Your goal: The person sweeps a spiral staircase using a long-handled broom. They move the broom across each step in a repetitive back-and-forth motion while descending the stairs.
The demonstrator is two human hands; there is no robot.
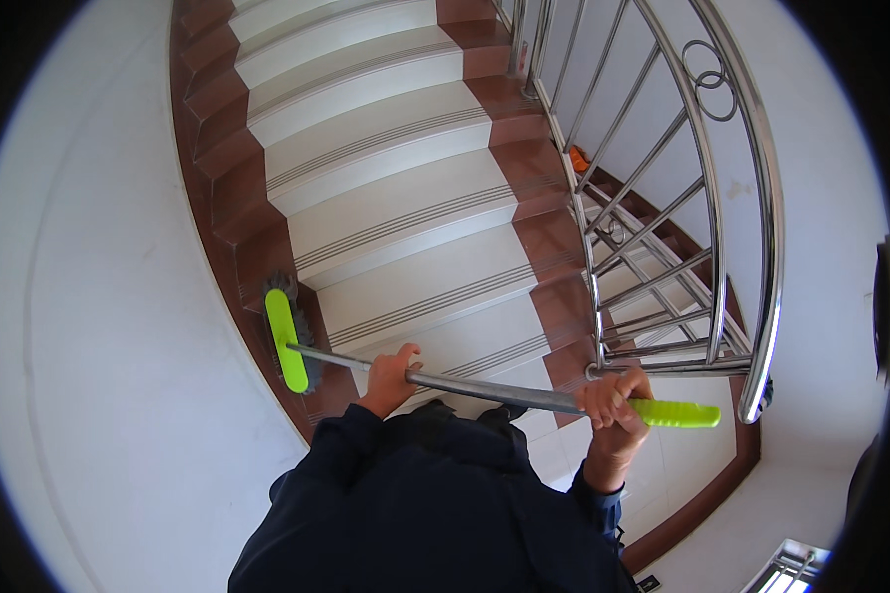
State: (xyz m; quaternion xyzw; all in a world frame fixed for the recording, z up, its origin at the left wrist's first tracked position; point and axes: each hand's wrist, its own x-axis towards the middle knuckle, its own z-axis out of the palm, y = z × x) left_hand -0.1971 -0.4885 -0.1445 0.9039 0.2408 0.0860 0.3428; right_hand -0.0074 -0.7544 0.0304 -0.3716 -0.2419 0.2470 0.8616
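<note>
A mop with a grey metal pole lies slantwise across my front. My right hand is wrapped around the pole just below its lime-green grip. Further down, my left hand holds the pole nearer the head, its index finger partly raised. The lime-green mop head has a fringe of grey fibres. It is at the left side of the stairs, over the red-brown border tiles beside the wall. Whether all its fibres touch the tile cannot be seen.
White stair treads with dark grooved lines rise ahead, edged by red-brown tiles. A stainless steel railing bounds the right side. A white wall stands close on the left. Something orange shows behind the railing.
</note>
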